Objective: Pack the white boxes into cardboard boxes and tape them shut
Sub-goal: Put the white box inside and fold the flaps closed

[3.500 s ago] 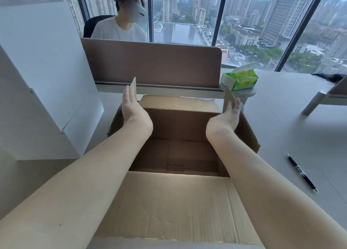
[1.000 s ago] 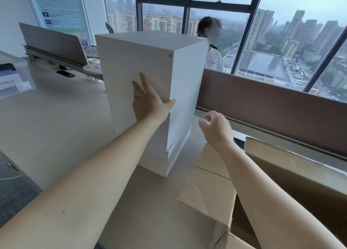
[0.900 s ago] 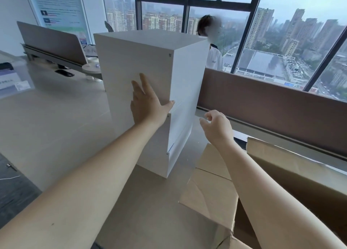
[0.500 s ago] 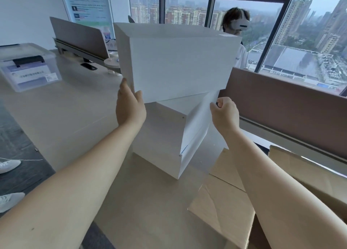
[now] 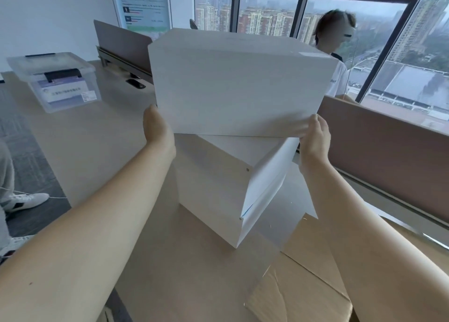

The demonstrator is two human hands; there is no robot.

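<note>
Half a second on, the upper white box (image 5: 239,83) has turned further askew on the lower white box (image 5: 213,183) beneath it. Left hand (image 5: 158,129) presses its left end, fingers hidden; right hand (image 5: 314,137) pinches its lower right corner. Squeezed by so little, it could slip and drop. Two white boxes, one cardboard box (image 5: 306,280) lower right.

Upper white box (image 5: 238,83) above lower white box (image 5: 211,188), cardboard box (image 5: 311,285) right.
</note>
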